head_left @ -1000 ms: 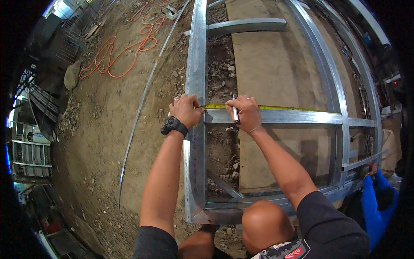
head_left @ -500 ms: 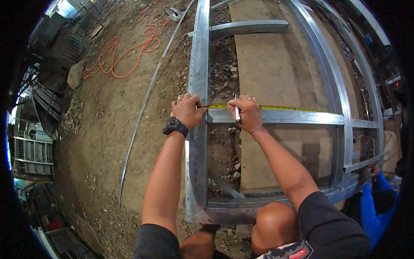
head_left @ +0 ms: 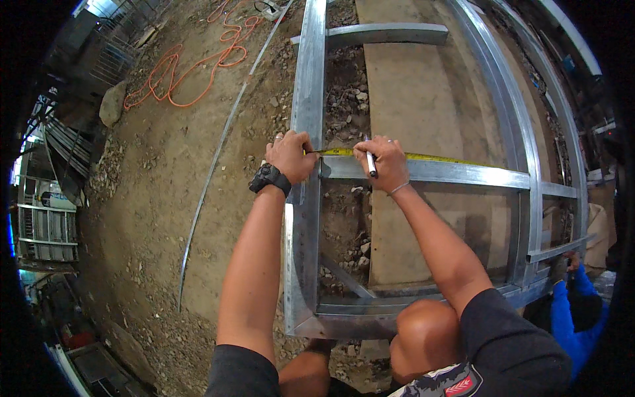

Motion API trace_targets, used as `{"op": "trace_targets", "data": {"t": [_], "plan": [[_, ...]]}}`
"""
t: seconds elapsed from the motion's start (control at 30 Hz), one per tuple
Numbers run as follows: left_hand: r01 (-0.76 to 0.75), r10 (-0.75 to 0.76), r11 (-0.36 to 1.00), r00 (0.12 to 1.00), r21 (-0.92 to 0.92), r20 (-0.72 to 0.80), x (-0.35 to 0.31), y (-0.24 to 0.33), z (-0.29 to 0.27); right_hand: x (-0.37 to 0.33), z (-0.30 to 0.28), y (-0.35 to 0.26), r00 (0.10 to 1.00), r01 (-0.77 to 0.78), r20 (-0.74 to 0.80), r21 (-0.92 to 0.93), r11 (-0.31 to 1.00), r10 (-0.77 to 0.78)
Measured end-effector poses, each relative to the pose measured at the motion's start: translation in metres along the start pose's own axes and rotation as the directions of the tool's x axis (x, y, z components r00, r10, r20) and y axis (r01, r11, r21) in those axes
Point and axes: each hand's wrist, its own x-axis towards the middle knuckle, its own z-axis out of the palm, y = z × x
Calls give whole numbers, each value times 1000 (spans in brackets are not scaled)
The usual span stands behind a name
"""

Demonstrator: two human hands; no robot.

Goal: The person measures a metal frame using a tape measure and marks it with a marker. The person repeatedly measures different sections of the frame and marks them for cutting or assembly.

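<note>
My left hand [head_left: 290, 157] is closed at the left upright beam [head_left: 309, 86] of a metal frame, gripping the end of a yellow tape measure [head_left: 450, 159]. Its blade runs right along the upper edge of a metal crossbar [head_left: 463, 174]. The left fingers hide part of that end. My right hand [head_left: 389, 165] is closed around a white marker pen [head_left: 371, 163] with a dark end. It rests over the tape and crossbar, a short way right of the left hand. The pen's far tip is partly hidden by the fingers.
Brown board [head_left: 423, 99] lies beneath the frame. An orange cord [head_left: 213, 76] coils on the dirt at far left, beside a long thin metal strip [head_left: 221, 142]. At right, a person in blue sleeves [head_left: 562, 317] crouches with a hand by the frame. A rock [head_left: 112, 104] sits left.
The whole view has shifted slightly, so the frame sits a little higher. Both hands stay at the crossbar with the same grips; the right hand's pen has tilted slightly.
</note>
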Motion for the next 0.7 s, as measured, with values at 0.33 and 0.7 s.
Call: {"op": "trace_targets", "data": {"t": [0.33, 0.7], "plan": [[-38, 38, 999, 999, 28, -24, -9, 4, -5, -1, -5, -4, 999, -13, 34, -18, 1000, 14], [-256, 260, 966, 960, 49, -103, -13, 0, 0, -23, -25, -6, 889, 82, -455, 60, 995, -46]]}}
